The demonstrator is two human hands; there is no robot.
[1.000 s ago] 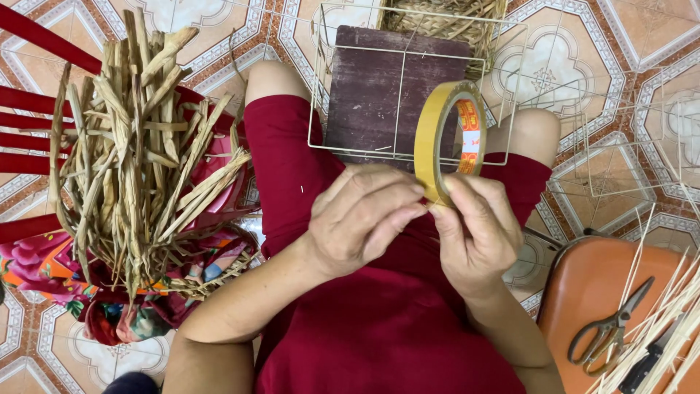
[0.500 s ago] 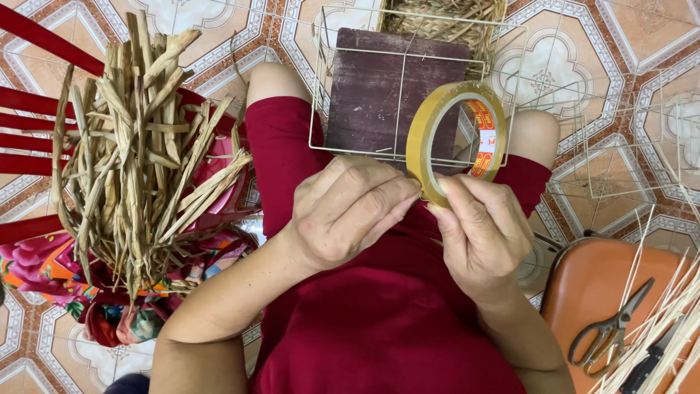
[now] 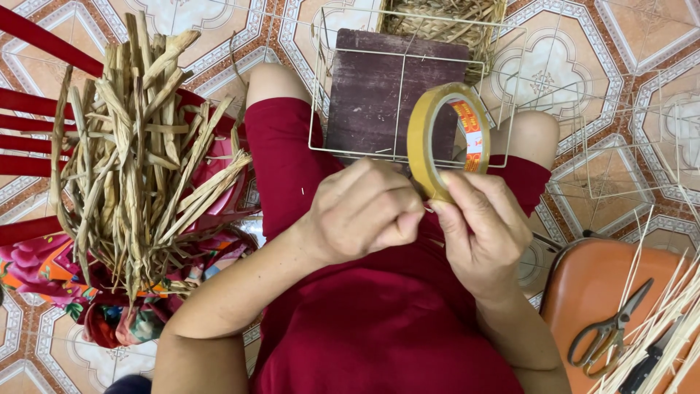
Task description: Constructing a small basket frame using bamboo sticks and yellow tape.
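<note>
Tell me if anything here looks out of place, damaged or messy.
Nothing looks damaged or spilled. Both hands, left hand and right hand, hold the tape roll over the lap. The dried straw bundle lies loosely on the red chair, strands splaying. The scissors sit on the orange stool.

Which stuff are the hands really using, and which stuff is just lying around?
In use:
roll of tape, held by the right hand
left hand, picking at its edge

Lying about:
wire frame on the lap
scissors on the orange stool
bundle of dried leaves
</note>
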